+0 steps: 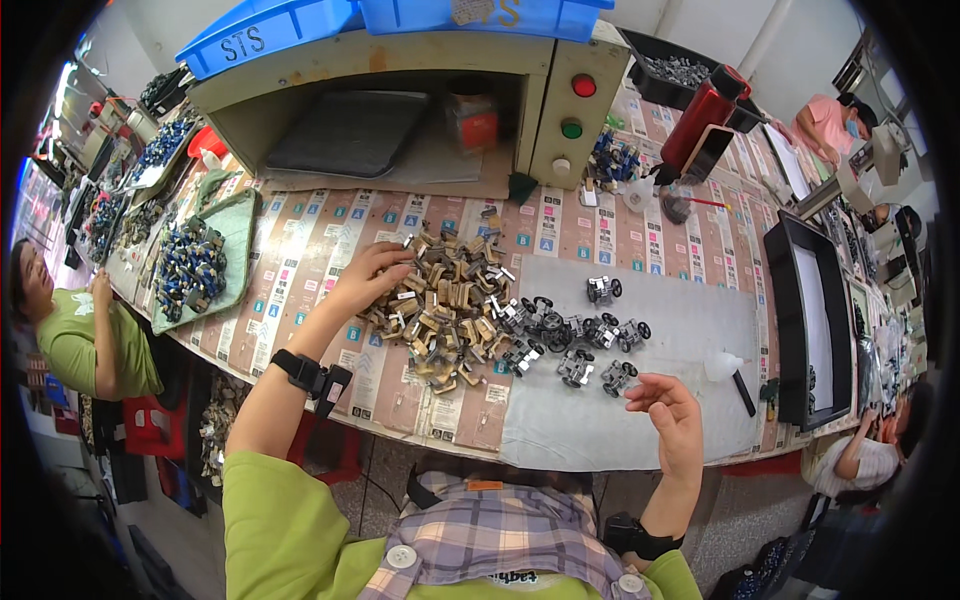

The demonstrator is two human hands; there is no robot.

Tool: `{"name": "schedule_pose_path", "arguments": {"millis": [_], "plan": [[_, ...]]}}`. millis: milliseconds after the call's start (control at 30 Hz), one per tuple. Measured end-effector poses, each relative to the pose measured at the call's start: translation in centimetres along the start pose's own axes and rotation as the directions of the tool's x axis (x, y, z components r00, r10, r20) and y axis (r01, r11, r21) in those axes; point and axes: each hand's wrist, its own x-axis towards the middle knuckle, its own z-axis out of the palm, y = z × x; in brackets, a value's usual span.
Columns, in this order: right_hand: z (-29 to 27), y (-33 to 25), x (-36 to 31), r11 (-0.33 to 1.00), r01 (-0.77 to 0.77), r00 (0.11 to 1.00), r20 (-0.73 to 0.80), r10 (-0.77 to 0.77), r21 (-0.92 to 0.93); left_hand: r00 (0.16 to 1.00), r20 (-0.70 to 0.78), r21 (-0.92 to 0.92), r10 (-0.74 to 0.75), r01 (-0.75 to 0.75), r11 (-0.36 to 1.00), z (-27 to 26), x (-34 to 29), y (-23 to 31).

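Note:
My left hand (376, 270) rests at the left edge of a heap of small tan and dark metal parts (445, 310), its fingers stretched over the outer pieces. Nothing is visibly gripped in it. To the right of the heap, several small silver wheeled chassis with black wheels (577, 368) lie on a grey sheet (690, 320). My right hand (668, 412) hovers by the nearest right-hand chassis (618, 377), thumb and fingers apart, holding nothing that I can see.
A metal box housing (560, 110) with blue trays (270, 35) on top stands at the back. At left is a green tray (250, 215) of blue parts; at right, a black bin (790, 330), a white squeeze bottle (722, 366) and a red flask (700, 120). Co-workers sit on both sides.

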Motion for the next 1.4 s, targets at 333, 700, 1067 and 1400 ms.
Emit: {"name": "schedule_pose_path", "arguments": {"millis": [333, 700, 1067, 1400], "plan": [[-3.2, 0.3, -1.9, 0.999, -0.011, 0.989, -0.149, 0.004, -0.042, 0.991, -0.112, 0.265, 0.076, -0.044, 0.963, -1.9, 5.6, 4.4], [-7.0, 0.7, -7.0, 0.998, -0.041, 0.926, -0.377, 0.021, -0.045, 0.928, 0.335, 0.692, -0.162, -0.127, 0.710, 6.6, 16.6, 7.9], [-12.4, 1.7, -6.8, 0.990, 0.048, 0.764, -0.634, -0.120, -0.129, 0.997, 0.076, -0.115, -0.024, 0.033, 0.993, 4.9, 11.6, 12.9], [-15.8, 5.3, 0.2, 0.810, -0.167, 0.745, -0.610, -0.270, -0.562, 0.973, 0.192, -0.905, -0.129, 0.226, 0.359, 13.6, -3.6, 20.8]]}}
